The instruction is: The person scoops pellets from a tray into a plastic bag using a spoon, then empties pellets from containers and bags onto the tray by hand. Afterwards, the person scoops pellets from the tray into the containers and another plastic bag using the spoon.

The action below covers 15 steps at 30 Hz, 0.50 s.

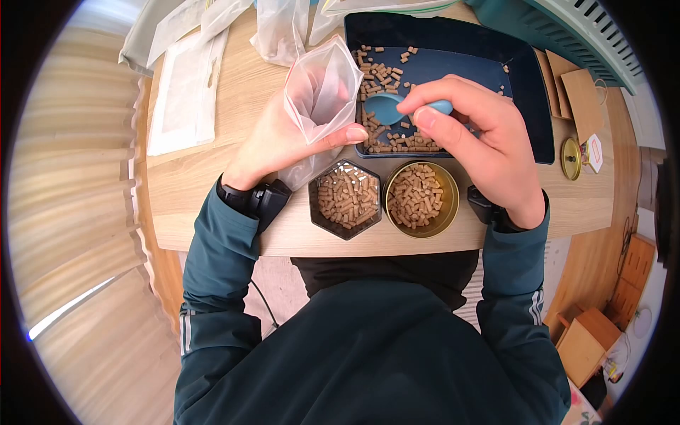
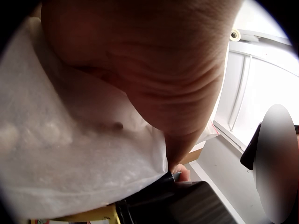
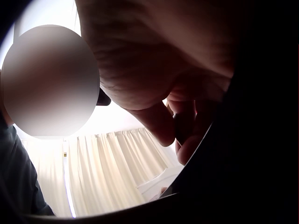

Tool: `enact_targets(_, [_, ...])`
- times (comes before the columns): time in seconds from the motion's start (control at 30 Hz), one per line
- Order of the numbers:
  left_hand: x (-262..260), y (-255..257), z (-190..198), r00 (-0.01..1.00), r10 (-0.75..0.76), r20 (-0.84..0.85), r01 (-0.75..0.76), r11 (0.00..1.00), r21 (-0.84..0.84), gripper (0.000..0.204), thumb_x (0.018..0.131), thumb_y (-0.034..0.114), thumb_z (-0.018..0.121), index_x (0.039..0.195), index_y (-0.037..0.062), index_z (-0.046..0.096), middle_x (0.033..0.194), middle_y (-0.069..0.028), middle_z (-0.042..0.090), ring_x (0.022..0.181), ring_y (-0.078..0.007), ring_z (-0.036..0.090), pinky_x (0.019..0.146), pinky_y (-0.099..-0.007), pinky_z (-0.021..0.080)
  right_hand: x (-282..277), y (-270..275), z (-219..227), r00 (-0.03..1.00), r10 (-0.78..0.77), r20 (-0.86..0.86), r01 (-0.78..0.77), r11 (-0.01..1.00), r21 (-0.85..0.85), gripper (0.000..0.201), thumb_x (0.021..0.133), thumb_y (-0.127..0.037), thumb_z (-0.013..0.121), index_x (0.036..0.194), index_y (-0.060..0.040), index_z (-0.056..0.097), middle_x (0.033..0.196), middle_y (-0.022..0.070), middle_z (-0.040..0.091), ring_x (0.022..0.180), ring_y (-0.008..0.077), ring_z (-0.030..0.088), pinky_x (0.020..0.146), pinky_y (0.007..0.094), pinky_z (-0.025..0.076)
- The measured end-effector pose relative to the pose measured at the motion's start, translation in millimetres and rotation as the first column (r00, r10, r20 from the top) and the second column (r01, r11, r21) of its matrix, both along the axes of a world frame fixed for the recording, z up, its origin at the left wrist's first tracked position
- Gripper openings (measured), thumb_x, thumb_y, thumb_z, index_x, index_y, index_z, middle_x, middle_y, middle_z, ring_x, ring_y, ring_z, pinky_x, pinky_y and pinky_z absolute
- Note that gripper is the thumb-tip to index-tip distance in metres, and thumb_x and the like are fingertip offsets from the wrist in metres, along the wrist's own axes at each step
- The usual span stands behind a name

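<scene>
My left hand (image 1: 269, 145) grips a translucent plastic bag (image 1: 320, 88), its mouth spread toward me and the thumb along the near edge. Pale lumps show through the bag (image 2: 42, 135) in the left wrist view. My right hand (image 1: 492, 138) pinches a blue spoon (image 1: 384, 108) by its handle. The spoon's bowl points left, over the dark blue tray (image 1: 467, 67), and shows bare blue inside. Brown pellets (image 1: 382, 73) lie scattered along the tray's left and near sides. The right wrist view shows the right hand's curled fingers (image 3: 187, 135) in shadow.
Close to the table's front edge stand a black hexagonal bowl (image 1: 316, 212) and a round gold tin (image 1: 449, 202), both holding pellets. Flat white bags (image 1: 180, 106) lie at left. A gold lid (image 1: 571, 157) and cardboard (image 1: 577, 99) sit at right, beside a teal crate (image 1: 567, 42).
</scene>
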<state>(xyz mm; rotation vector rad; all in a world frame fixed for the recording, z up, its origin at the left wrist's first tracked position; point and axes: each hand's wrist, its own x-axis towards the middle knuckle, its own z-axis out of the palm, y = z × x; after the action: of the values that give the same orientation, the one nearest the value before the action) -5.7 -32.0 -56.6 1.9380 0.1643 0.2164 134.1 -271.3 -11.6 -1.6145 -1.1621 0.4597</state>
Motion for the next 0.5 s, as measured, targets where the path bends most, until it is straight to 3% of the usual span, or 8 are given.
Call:
enact_targets(0.07, [-0.2, -0.3, 0.8, 1.000, 0.002, 0.001, -0.002, 1.000, -0.008, 0.063, 0.074, 0.036, 0.098, 0.114, 0.0036, 0.061, 0.099, -0.0020, 0.063, 0.091, -0.0116, 0.060, 0.081, -0.0295, 0.052, -0.7, -0.7, 0.5, 1.000, 0.014, 0.000, -0.014, 1.000, 0.006, 0.016, 0.102, -0.012, 0.066, 0.109, 0.0009, 0.072, 0.093, 0.0049, 0.070, 0.080, 0.0083, 0.063, 0.070, 0.0253, 0.050])
enact_targets(0.13, [-0.3, -0.3, 1.7, 1.000, -0.010, -0.029, 0.009, 0.999, -0.051, 0.063, 0.074, 0.034, 0.099, 0.115, 0.0038, 0.061, 0.099, -0.0014, 0.063, 0.090, -0.0111, 0.060, 0.081, -0.0289, 0.052, -1.8, -2.4, -0.9, 0.981, 0.026, -0.193, -0.033, 0.999, -0.031, 0.017, 0.102, -0.013, 0.066, 0.109, 0.0021, 0.072, 0.091, 0.0046, 0.071, 0.080, 0.0081, 0.064, 0.069, 0.0246, 0.050])
enact_targets(0.37, [-0.6, 2.6, -3.4, 1.000, -0.011, -0.022, 0.010, 1.000, -0.024, 0.062, 0.074, 0.035, 0.098, 0.114, 0.0042, 0.062, 0.106, -0.0025, 0.061, 0.094, -0.0126, 0.060, 0.084, -0.0306, 0.052, 0.7, -2.8, 1.0, 0.941, -0.080, -0.330, 0.085, 0.996, 0.000, 0.020, 0.105, -0.019, 0.065, 0.112, -0.0023, 0.075, 0.088, 0.0006, 0.070, 0.077, 0.0040, 0.062, 0.067, 0.0204, 0.048])
enact_targets(0.5, [-0.2, 2.4, -3.4, 1.000, -0.011, -0.025, 0.011, 1.000, -0.010, 0.062, 0.075, 0.036, 0.098, 0.114, 0.0045, 0.062, 0.108, -0.0031, 0.061, 0.096, -0.0131, 0.060, 0.085, -0.0311, 0.052, 6.4, -3.4, 1.1, 0.931, -0.133, -0.339, 0.160, 0.986, 0.054, 0.026, 0.107, -0.022, 0.061, 0.113, -0.0008, 0.075, 0.081, 0.0004, 0.067, 0.074, 0.0057, 0.061, 0.066, 0.0213, 0.048])
